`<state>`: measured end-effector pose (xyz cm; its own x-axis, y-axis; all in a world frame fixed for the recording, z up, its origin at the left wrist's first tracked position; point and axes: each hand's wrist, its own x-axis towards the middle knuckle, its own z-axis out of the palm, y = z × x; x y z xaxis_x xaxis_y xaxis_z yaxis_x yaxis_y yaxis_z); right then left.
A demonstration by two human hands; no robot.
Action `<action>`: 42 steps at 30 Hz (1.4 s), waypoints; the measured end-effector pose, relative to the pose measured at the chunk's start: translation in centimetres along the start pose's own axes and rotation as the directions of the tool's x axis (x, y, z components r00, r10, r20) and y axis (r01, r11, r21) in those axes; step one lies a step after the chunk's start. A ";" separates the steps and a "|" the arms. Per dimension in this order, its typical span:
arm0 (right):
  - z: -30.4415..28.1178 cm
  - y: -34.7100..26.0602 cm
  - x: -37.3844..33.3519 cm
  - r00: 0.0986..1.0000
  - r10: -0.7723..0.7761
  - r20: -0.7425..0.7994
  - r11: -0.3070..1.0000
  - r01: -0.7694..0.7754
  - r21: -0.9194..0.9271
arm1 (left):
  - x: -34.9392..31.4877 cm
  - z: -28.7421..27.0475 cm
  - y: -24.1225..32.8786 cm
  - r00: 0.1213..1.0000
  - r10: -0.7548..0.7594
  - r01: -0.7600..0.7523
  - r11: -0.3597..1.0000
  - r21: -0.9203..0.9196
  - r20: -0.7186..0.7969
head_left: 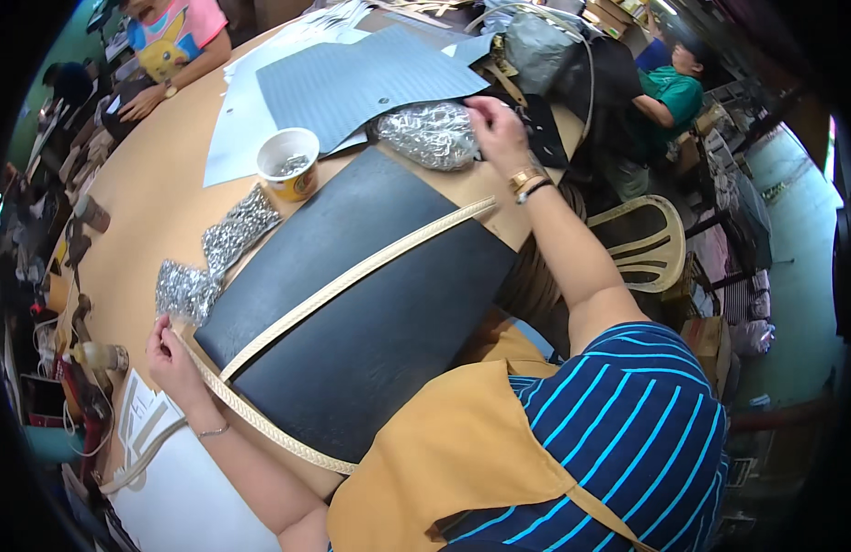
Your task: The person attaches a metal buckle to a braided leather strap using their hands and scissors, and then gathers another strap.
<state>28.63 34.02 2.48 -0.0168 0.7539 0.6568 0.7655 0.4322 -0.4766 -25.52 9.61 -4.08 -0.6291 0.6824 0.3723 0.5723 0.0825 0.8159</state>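
Two hands work apart: our left hand (172,357) pinches the woven strap (352,276) at eight o'clock; our right hand (495,129) grasps the silvery bag (430,133) at twelve, beside a yellow cup (289,166).

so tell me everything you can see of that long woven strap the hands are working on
The woven strap is a long, narrow, cream-coloured band with a braided or stitched texture. It bends sharply at the left hand, which pinches the fold. One leg runs diagonally over the black mat toward the table's far edge; the other runs along the mat's near edge toward the orange apron. The right hand is away from it, on a clear bag of metal parts.
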 end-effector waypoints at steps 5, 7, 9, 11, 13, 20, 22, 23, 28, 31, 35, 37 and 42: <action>-3.4 14.5 -2.6 0.906 0.420 0.058 0.753 -0.313 -0.579 | -0.5 1.0 2.3 0.996 -0.038 0.024 0.987 0.160 0.082; -3.1 16.5 -3.9 0.862 0.489 0.135 0.727 -0.317 -0.610 | -0.8 1.7 2.2 0.990 0.124 -0.137 0.965 0.226 0.071; -1.4 16.3 -5.0 0.903 0.413 0.117 0.757 -0.269 -0.596 | -0.8 1.1 2.5 0.991 0.100 -0.122 0.955 0.270 0.095; -1.8 14.9 -4.3 0.941 0.324 0.098 0.833 -0.234 -0.502 | -0.8 1.0 2.3 0.992 0.095 -0.113 0.958 0.263 0.080; -2.1 11.3 -3.3 0.998 0.064 0.022 0.963 -0.056 -0.263 | -0.5 1.0 2.1 0.994 0.106 -0.112 0.964 0.240 0.036; 5.3 -15.3 -1.8 0.847 -0.451 0.279 0.855 0.322 0.406 | -0.2 1.9 2.4 0.987 0.161 -0.149 0.917 0.369 -0.004; 8.8 -22.0 -2.8 0.700 -0.629 0.338 0.746 0.421 0.515 | -0.6 1.5 1.5 0.995 0.089 -0.077 0.976 0.202 -0.053; 10.8 -24.6 -3.5 0.637 -0.672 0.378 0.714 0.419 0.561 | -0.9 1.3 1.0 0.994 0.076 -0.064 0.987 0.147 -0.078; 20.4 -32.7 -6.9 0.545 -0.751 0.373 0.631 0.428 0.647 | -0.9 1.8 1.2 0.992 0.040 -0.035 0.998 0.044 -0.117; 23.2 -35.0 -7.9 0.505 -0.737 0.449 0.660 0.398 0.637 | -0.7 1.7 1.1 0.986 0.061 -0.058 0.998 0.025 -0.156; 24.0 -35.7 -8.4 0.464 -0.698 0.545 0.702 0.294 0.649 | -0.4 1.2 0.4 0.971 0.010 -0.027 0.997 -0.066 -0.240; 24.3 -35.5 -8.5 0.402 -0.710 0.578 0.698 0.294 0.653 | -0.4 0.7 0.0 0.970 -0.020 -0.005 0.995 -0.100 -0.243; 24.4 -35.4 -9.2 0.519 -0.699 0.493 0.690 0.304 0.657 | -0.3 -0.2 0.7 0.979 0.073 -0.057 0.995 0.086 -0.192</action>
<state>-14.02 23.89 -0.96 -0.8603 0.3331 0.3858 0.1002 0.8527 -0.5128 -25.04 9.28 -3.55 -0.6749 0.5341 0.5091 0.6508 0.1056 0.7519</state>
